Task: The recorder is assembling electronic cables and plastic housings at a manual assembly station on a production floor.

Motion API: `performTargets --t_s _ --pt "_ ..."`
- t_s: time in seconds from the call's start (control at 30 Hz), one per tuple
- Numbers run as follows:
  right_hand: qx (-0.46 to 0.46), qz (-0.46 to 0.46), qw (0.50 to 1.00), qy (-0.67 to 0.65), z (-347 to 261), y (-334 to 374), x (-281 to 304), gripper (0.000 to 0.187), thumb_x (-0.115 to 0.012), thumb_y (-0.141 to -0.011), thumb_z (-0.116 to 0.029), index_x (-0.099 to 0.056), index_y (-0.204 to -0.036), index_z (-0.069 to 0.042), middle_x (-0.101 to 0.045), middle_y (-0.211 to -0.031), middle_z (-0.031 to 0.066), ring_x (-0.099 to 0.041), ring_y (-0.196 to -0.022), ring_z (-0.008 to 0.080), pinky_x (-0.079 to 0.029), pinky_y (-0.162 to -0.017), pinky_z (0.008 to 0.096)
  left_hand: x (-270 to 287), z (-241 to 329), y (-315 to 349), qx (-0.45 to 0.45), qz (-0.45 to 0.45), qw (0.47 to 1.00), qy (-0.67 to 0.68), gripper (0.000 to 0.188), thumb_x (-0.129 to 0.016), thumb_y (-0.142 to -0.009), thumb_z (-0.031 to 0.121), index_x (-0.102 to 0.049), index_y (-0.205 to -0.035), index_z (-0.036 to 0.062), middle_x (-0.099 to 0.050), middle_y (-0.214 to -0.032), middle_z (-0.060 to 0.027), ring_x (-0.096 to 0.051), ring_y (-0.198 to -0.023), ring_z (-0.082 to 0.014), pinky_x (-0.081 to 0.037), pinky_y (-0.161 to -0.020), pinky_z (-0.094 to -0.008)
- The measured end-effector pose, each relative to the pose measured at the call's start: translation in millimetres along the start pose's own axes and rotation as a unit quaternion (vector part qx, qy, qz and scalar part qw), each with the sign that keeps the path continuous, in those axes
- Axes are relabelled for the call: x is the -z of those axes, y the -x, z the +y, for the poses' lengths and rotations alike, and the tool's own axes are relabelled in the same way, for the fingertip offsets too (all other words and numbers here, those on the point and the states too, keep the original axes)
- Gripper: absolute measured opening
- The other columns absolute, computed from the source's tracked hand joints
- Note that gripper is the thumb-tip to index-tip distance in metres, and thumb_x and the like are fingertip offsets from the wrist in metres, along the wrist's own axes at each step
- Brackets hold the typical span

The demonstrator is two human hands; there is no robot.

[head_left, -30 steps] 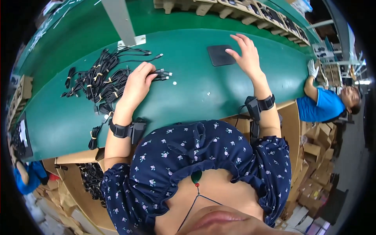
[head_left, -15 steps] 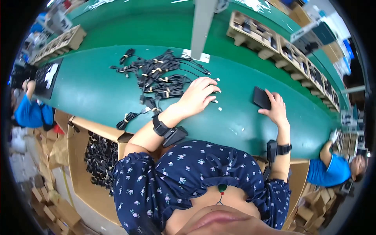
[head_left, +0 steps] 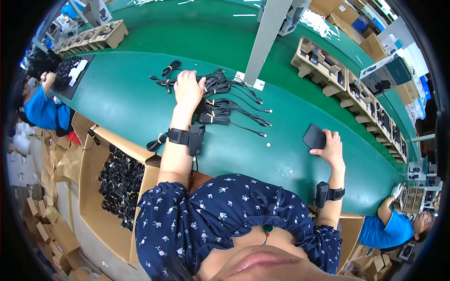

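Note:
Over the left part of a pile of black cables (head_left: 218, 84) lies my left hand (head_left: 188, 91), its fingers stretched forward and the thumb apart. The cables are coiled in bundles with pale ties, their plug ends pointing right; my palm hides some of them. To the right, my right hand (head_left: 333, 150) holds a flat black rectangular object with rounded corners (head_left: 314, 138) by its edge, close to the green table. Whether it is a phone or a similar device I cannot tell. One separate cable bundle (head_left: 156, 143) lies beside my left forearm.
A grey post (head_left: 265, 47) stands on the green table (head_left: 262, 161) behind the cables. Moulded brown trays (head_left: 323, 70) with dark parts line the back right. A cardboard box (head_left: 91, 187) full of cables sits at lower left. People in blue (head_left: 391, 229) work at both sides.
My left hand has moved left and away from me, from the plug ends to the left part of the pile. My right hand still holds the black object.

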State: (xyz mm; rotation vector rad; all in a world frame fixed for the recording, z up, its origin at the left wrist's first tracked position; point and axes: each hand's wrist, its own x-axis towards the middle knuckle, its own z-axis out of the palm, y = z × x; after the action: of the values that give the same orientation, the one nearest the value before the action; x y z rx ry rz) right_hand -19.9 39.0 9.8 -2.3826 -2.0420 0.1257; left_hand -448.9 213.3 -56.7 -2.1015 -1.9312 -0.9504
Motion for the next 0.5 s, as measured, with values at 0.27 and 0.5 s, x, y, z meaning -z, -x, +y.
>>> performTargets --t_s 0.27,0.5 --pt "-0.019 0.0 0.999 -0.026 10 2 -7 0.082 -0.086 -0.048 -0.035 -0.048 -0.115 -0.006 -0.048 -0.105 0.0152 -0.049 -0.101 0.0344 -0.044 -0.084 0.0424 4 -17 -4 0.062 0.066 0.996 -0.018 0.032 -0.067 -0.077 0.028 -0.062 -0.101 0.0071 -0.056 -0.104 -0.0141 -0.05 -0.102 -0.0313 -0.043 -0.081 -0.0446" --pt "-0.046 -0.002 0.992 -0.119 15 0 -18 0.07 -0.084 -0.056 -0.03 -0.046 -0.106 0.0 -0.058 -0.104 0.0203 -0.056 -0.098 0.0356 -0.046 -0.082 0.0404 21 -47 -13 0.12 -0.114 0.973 -0.163 0.045 -0.068 -0.076 0.035 -0.055 -0.11 0.0078 -0.055 -0.106 -0.0115 -0.052 -0.102 -0.0277 -0.043 -0.081 -0.0446"
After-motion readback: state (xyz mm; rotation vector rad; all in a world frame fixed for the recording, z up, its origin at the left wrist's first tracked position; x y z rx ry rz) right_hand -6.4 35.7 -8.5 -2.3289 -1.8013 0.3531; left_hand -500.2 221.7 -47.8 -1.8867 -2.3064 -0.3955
